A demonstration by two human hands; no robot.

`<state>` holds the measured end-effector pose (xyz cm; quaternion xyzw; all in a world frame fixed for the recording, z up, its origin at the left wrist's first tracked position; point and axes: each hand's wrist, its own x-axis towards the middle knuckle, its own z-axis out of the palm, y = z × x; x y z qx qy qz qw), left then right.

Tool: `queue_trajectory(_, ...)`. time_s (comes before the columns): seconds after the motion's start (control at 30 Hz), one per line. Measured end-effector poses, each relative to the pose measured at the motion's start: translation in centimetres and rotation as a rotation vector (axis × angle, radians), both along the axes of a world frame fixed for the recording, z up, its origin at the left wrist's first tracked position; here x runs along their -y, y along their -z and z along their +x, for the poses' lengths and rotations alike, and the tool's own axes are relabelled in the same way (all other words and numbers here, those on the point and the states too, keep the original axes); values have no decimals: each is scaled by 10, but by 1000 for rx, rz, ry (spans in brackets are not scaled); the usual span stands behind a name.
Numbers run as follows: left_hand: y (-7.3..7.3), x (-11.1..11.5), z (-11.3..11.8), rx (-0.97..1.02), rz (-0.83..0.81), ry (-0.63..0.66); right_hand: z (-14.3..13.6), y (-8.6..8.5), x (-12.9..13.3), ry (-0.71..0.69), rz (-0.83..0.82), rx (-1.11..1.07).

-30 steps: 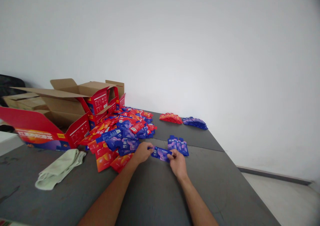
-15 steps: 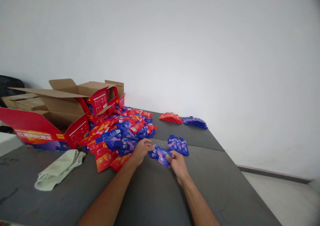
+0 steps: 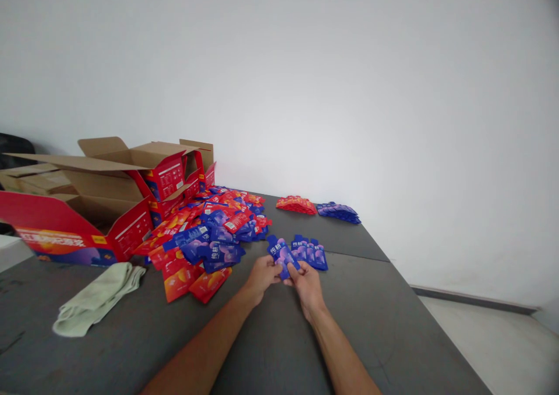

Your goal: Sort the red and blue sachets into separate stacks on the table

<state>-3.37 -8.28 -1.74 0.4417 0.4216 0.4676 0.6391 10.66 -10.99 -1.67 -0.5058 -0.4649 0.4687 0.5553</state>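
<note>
A blue pouch is held between both hands above the grey table. My left hand pinches its lower left edge, and my right hand grips its lower right corner. Just beyond my right hand, a short overlapping row of blue pouches lies on the table. To the left of my left hand spreads a large mixed pile of red and blue pouches.
Open red cartons stand at the left. A folded pale green cloth lies in front of them. Near the wall are a fanned stack of red pouches and one of blue pouches. The table's right edge slants beside the floor.
My left hand has moved right and down and now grips the blue pouch. The pouch has turned more upright, with its spout end pointing away. The view has shifted slightly.
</note>
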Motion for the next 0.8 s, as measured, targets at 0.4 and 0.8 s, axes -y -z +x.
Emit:
queue_trajectory(0.4, 21, -81, 27, -500, 204, -225, 65, 21, -29, 327, 134, 1218)
queue_trajectory(0.8, 17, -69, 53, -1162, 510, -130, 64, 29, -32, 188, -53, 1329)
